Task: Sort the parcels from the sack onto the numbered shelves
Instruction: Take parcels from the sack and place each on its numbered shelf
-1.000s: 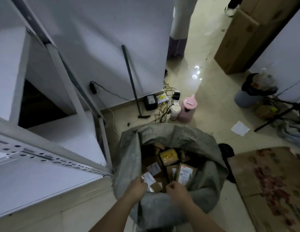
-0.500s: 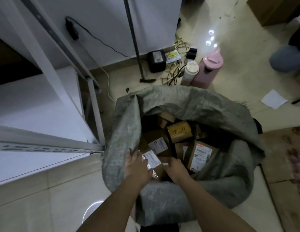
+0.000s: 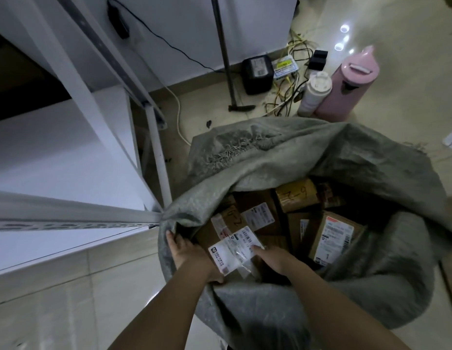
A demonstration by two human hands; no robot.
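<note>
A big grey woven sack (image 3: pixel 283 157) stands open on the floor, filled with several brown cardboard parcels. One box (image 3: pixel 333 238) on the right carries a white label; a taped parcel (image 3: pixel 297 194) at the back is marked in black pen. My left hand (image 3: pixel 192 253) and my right hand (image 3: pixel 273 258) are inside the sack's mouth, both holding a small clear-wrapped parcel with a white label (image 3: pixel 235 248) by its two ends. The white metal shelf unit (image 3: pixel 68 157) stands directly left of the sack.
Against the wall behind the sack stand a pink flask (image 3: pixel 346 84), a white bottle (image 3: pixel 314 93), a black adapter (image 3: pixel 257 73), tangled cables (image 3: pixel 290 97) and a long dark tool handle (image 3: pixel 223 51). The shelf's post (image 3: pixel 159 160) touches the sack's left rim.
The camera has dropped closer over the sack. Both hands have closed in on the labelled parcel and raised it a little above the boxes.
</note>
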